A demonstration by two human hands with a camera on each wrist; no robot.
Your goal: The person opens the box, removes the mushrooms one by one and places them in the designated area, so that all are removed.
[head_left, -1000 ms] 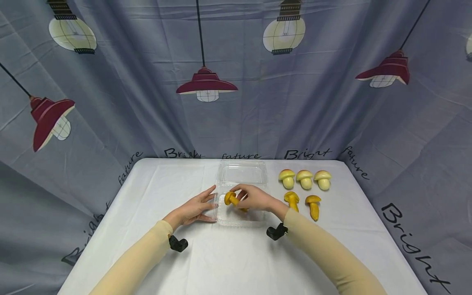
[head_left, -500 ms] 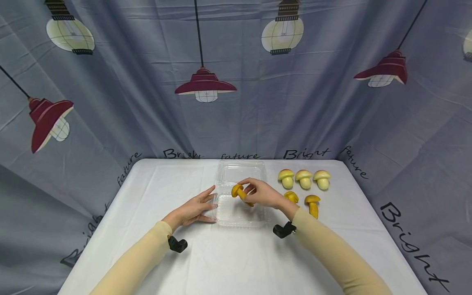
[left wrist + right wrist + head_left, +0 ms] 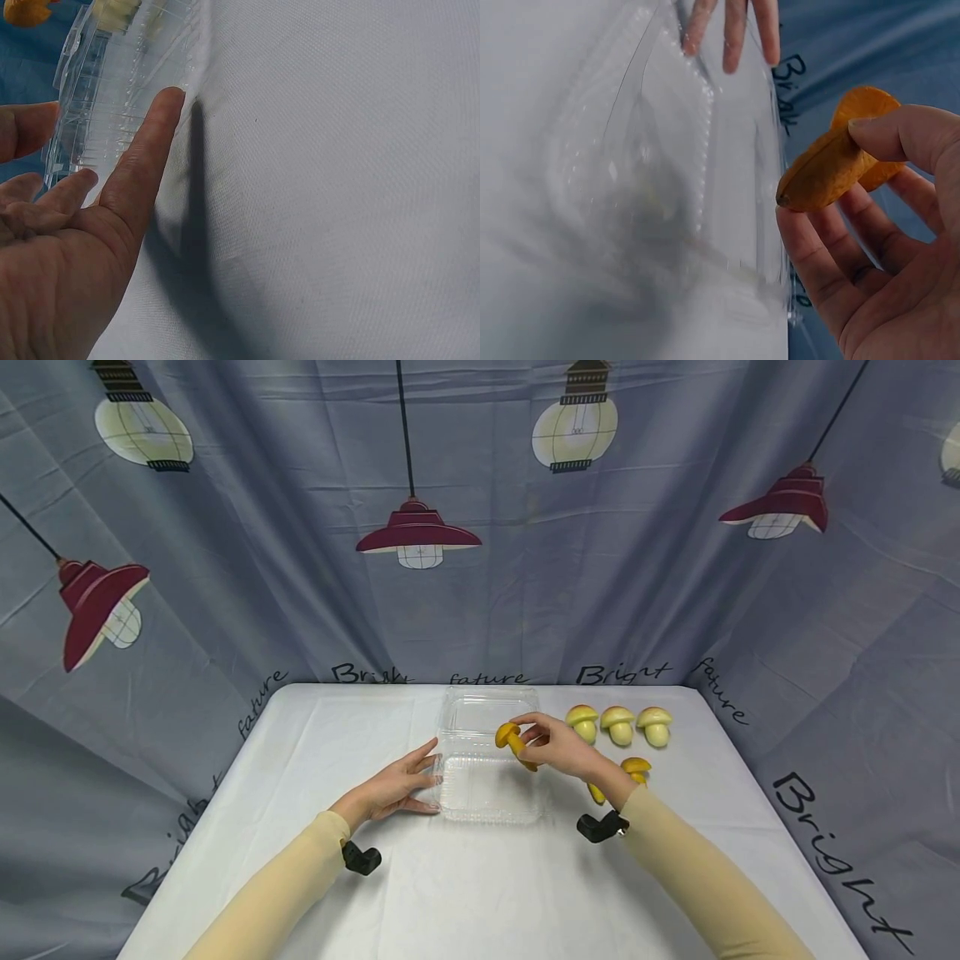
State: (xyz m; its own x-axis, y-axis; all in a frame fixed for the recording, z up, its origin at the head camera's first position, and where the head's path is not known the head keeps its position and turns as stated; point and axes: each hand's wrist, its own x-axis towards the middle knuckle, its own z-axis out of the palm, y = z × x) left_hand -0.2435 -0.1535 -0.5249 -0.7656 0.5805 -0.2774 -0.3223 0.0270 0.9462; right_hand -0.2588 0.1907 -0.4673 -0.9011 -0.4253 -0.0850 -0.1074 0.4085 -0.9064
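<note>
My right hand (image 3: pixel 558 750) pinches a yellow-orange mushroom (image 3: pixel 509 737) by its stem, thumb on one side and fingers on the other. Cap toward the left, the mushroom hangs tilted above the right part of a clear plastic clamshell box (image 3: pixel 483 789). Its stem (image 3: pixel 821 172) lies against the thumb in the right wrist view. The box's lid (image 3: pixel 491 714) is folded back, away from me. My left hand (image 3: pixel 393 787) has its fingers spread and fairly straight at the box's left side; in the left wrist view, fingertips meet the clear wall (image 3: pixel 82 112).
At the back right of the white table (image 3: pixel 465 893), three pale yellow mushrooms (image 3: pixel 617 725) stand in a row. Nearer me are two orange mushrooms, one (image 3: pixel 636 767) partly behind my right wrist, the other (image 3: pixel 596 793) mostly hidden. A grey printed curtain (image 3: pixel 480 610) surrounds the table.
My right hand has carried the orange mushroom to the right and slightly up, from over the box's middle to its right part. The left hand has stayed in place.
</note>
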